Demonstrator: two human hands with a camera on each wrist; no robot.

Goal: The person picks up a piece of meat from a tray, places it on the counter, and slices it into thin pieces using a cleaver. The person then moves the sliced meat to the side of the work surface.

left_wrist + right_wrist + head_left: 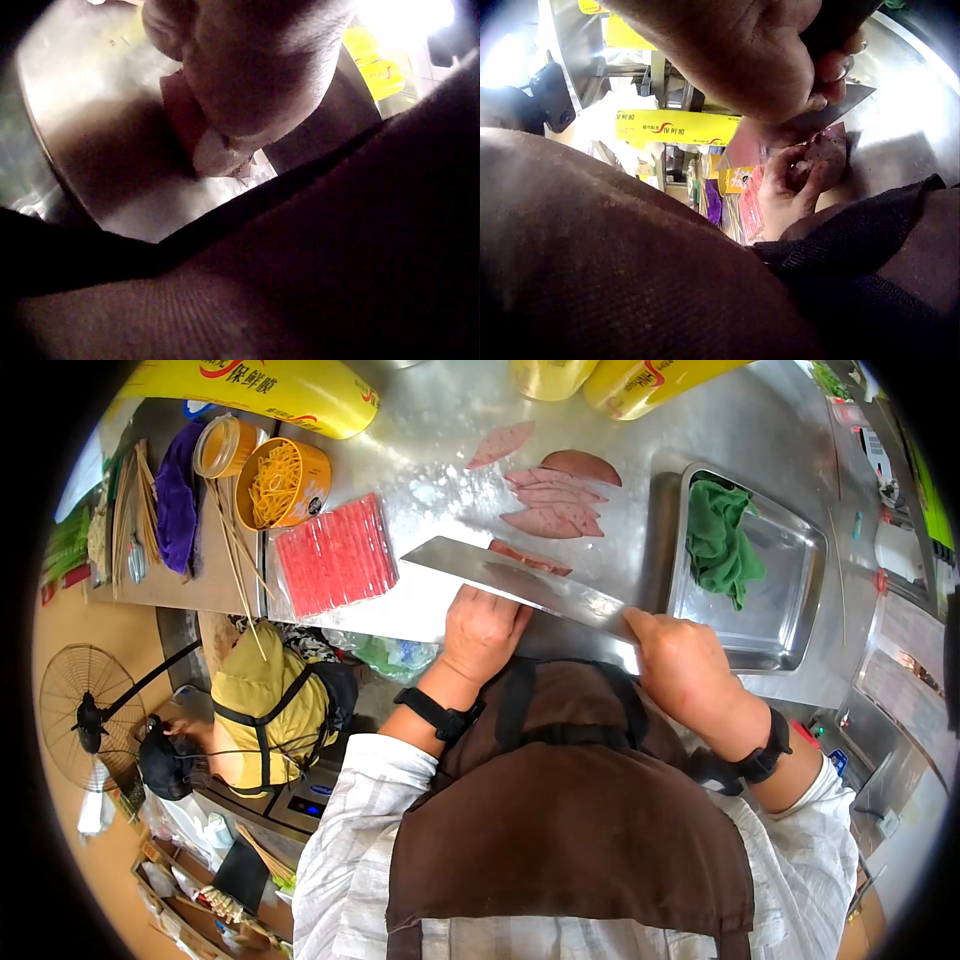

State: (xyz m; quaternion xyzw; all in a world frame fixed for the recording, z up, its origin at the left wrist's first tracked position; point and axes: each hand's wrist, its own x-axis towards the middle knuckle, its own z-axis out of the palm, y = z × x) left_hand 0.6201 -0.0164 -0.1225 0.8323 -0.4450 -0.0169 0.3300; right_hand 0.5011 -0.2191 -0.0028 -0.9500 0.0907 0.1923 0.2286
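My right hand (pixel 685 665) grips the handle of a broad kitchen knife (pixel 520 585), its blade slanting across the front of the steel counter. Just behind the blade shows a piece of pink meat (pixel 530 557). On the near side, my left hand (pixel 485 630) has its fingers bent over the meat; the blade hides the fingertips from above. In the right wrist view the fingers (pixel 784 176) hold the meat (pixel 830 154) close beside the knife. Beyond the blade lie several thin meat slices (pixel 555 500), with one slice (pixel 500 445) apart from them.
A clear-wrapped pack of red sticks (pixel 335 555) lies to the left, near a tub of yellow shreds (pixel 275 485) and wooden skewers (pixel 235 550). On the right, a steel tray (pixel 790 640) holds a green cloth (pixel 722 540). Yellow cling film rolls (pixel 290 395) line the back.
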